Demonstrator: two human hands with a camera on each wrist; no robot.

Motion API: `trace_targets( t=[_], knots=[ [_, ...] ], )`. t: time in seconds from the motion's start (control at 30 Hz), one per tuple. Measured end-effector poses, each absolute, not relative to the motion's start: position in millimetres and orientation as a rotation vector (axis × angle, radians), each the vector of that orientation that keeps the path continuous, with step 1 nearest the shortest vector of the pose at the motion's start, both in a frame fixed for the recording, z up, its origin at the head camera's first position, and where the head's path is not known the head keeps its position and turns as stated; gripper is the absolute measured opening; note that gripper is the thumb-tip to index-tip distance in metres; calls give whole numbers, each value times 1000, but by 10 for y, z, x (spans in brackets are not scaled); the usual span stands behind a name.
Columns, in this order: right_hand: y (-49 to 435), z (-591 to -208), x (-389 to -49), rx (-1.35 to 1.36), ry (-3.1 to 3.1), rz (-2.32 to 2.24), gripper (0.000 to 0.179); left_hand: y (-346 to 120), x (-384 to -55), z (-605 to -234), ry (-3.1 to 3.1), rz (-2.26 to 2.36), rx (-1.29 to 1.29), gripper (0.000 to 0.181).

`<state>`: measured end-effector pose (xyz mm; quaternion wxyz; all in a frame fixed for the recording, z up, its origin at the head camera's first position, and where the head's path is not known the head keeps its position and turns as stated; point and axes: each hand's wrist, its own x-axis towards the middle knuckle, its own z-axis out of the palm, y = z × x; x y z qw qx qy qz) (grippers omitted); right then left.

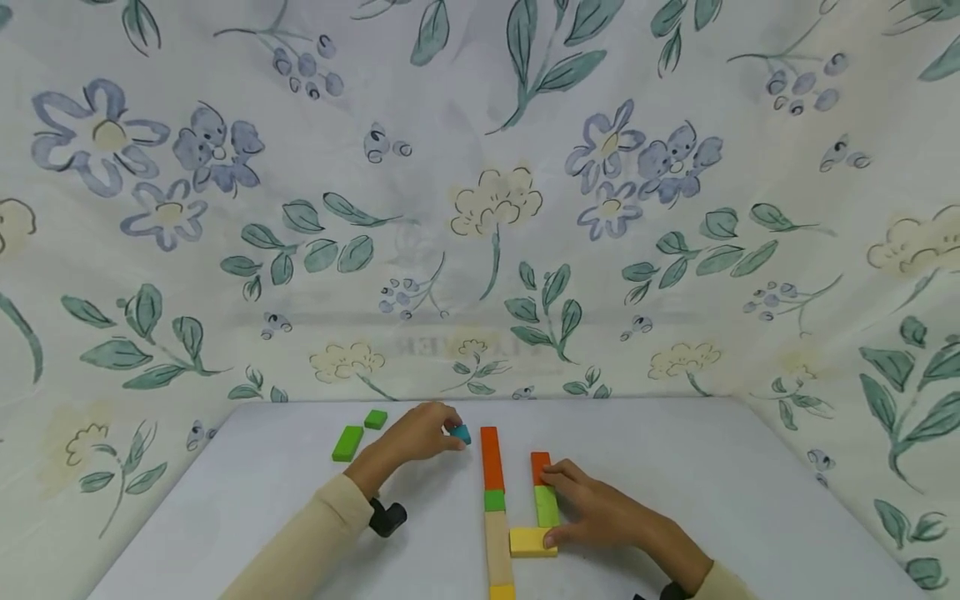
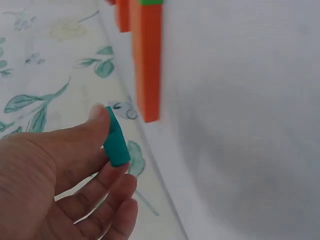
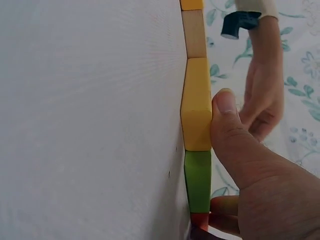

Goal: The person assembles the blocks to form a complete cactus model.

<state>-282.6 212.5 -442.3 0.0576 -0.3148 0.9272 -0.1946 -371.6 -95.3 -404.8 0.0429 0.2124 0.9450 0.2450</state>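
Observation:
My left hand pinches a small teal block between thumb and fingers, held near the far end of a long orange block. That block heads a straight row with a small green block, a plain wooden block and a yellow-orange piece. Branching right from the row is a yellow block, with a light green block and a red-orange block running away from it. My right hand rests along this branch, thumb at the yellow block, fingertips at the red-orange one.
Two loose green blocks, a longer one and a shorter one, lie at the far left of the white table. Behind the table's back edge hangs a floral cloth. Each wrist wears a dark camera.

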Motion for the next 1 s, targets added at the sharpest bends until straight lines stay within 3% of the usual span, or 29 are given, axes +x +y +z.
trace_targets(
  t=[0.53,1.0],
  knots=[
    [2137,-4461,-2811,-953,2806,-605,94,-635,-4090,-4057,2963,894,661,27],
    [2162,-4489,-2811,-940,2801,-602,93,-464,-4153,-4231,2995,909,575,29]
  ],
)
